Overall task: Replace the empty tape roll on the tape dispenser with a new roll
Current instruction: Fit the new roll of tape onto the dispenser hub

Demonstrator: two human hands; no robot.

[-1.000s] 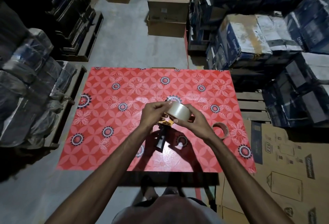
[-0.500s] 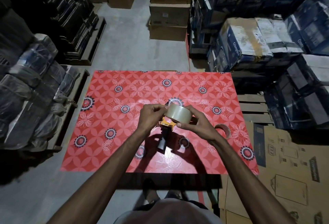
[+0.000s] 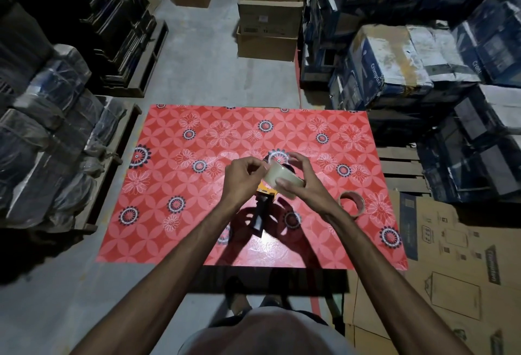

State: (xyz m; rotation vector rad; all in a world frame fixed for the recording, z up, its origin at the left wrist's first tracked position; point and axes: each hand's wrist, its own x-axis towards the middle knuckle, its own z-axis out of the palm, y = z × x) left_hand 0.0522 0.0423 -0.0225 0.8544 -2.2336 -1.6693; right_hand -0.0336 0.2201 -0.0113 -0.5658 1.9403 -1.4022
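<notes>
A full roll of clear tape (image 3: 277,176) sits on the yellow and black tape dispenser (image 3: 262,208), which is held above the red patterned table (image 3: 174,185). My right hand (image 3: 298,182) wraps around the roll, thumb on its near rim and fingers over the far side. My left hand (image 3: 242,180) is at the roll's left edge with fingertips pinched there; whether it has the tape's end I cannot tell. The dispenser's black handle hangs down below my hands. An empty brown tape core (image 3: 351,202) lies on the table to the right.
Wrapped bundles on pallets (image 3: 48,140) line the left. Blue cartons (image 3: 408,67) are stacked at the right, brown boxes (image 3: 267,16) at the far end of the aisle. Flattened cardboard (image 3: 451,270) lies by the table's right side.
Both hands have stayed on the roll and dispenser. My right fingers have spread further over the roll's top, and my left fingertips have pinched in at its left edge.
</notes>
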